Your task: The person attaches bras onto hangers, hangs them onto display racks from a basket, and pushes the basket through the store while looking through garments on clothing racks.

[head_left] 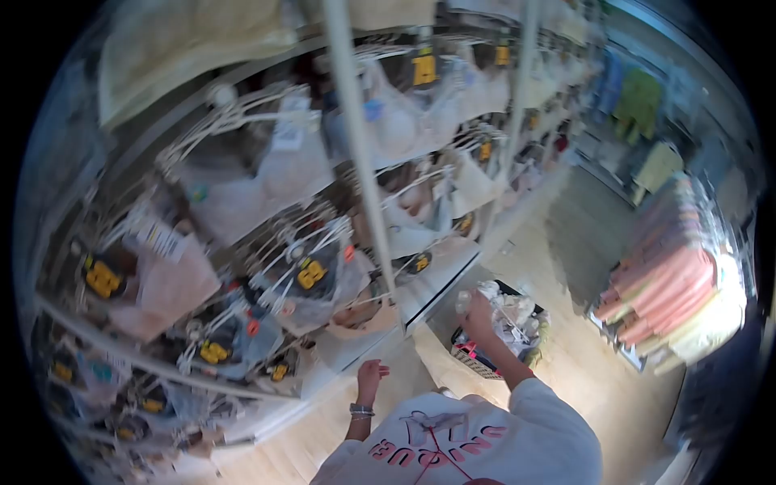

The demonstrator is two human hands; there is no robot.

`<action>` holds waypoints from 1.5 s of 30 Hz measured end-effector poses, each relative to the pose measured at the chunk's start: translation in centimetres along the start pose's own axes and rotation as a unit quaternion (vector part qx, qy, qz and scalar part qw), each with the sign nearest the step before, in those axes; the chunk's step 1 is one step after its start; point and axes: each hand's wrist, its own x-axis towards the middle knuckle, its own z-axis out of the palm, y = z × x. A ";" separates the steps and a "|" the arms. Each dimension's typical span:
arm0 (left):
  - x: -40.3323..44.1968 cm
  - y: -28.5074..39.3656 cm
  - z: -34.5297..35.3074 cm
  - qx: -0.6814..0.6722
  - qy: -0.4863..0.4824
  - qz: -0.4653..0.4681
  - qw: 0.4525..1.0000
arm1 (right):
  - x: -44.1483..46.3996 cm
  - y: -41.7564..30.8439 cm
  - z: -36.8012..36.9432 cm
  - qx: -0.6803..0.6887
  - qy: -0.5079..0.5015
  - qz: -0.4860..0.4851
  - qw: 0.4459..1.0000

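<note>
The basket point(478, 364) at four o'clock looks like hard plastic, with soft, wrinkly cloth point(511, 311) inside. Near twelve, the pole point(348, 97) looks like smooth metal. At three, the hanging clothes point(659, 279) look soft and dull.

- We cannot tell whether our right hand point(478, 314) grips the whitish item point(462, 302) by its fingers; both blur.
- The heaped contents point(517, 314) of the shopping basket point(477, 364) are too smeared for us to identify.
- On the left, print on the bras' point(293, 174) white tags point(289, 131) is unreadable to us.
</note>
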 end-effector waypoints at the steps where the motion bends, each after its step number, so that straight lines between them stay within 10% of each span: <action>1: 0.5 0.7 1.5 0.012 -0.038 -0.005 0.999 | -1.9 2.9 -1.2 -0.057 0.007 0.099 0.993; 7: 3.6 4.6 13.2 0.131 -0.266 0.058 0.953 | -16.8 20.0 -2.2 -0.149 -0.149 0.352 0.912; 10: 6.5 2.6 20.6 0.173 -0.368 0.138 0.903 | -17.9 14.1 -5.2 0.261 -0.123 0.655 0.699; 13: 4.7 4.9 27.6 0.317 -0.371 0.300 0.820 | -18.5 14.4 -2.3 -0.026 -0.050 0.504 0.862; 15: 3.8 4.8 31.0 0.422 -0.319 0.466 0.709 | -17.7 12.4 -2.3 -0.126 -0.082 0.469 0.870; 23: 9.4 -9.6 32.9 0.558 -0.592 0.263 0.519 | -17.9 6.2 -3.8 -0.091 -0.015 0.480 0.873; 26: 4.1 -4.9 31.2 0.517 -0.379 0.338 0.689 | -18.2 5.6 -4.6 -0.106 -0.045 0.449 0.886; 45: 5.0 -0.6 33.7 0.445 -0.334 0.284 0.781 | -15.3 10.5 -4.2 -0.040 -0.172 0.371 0.912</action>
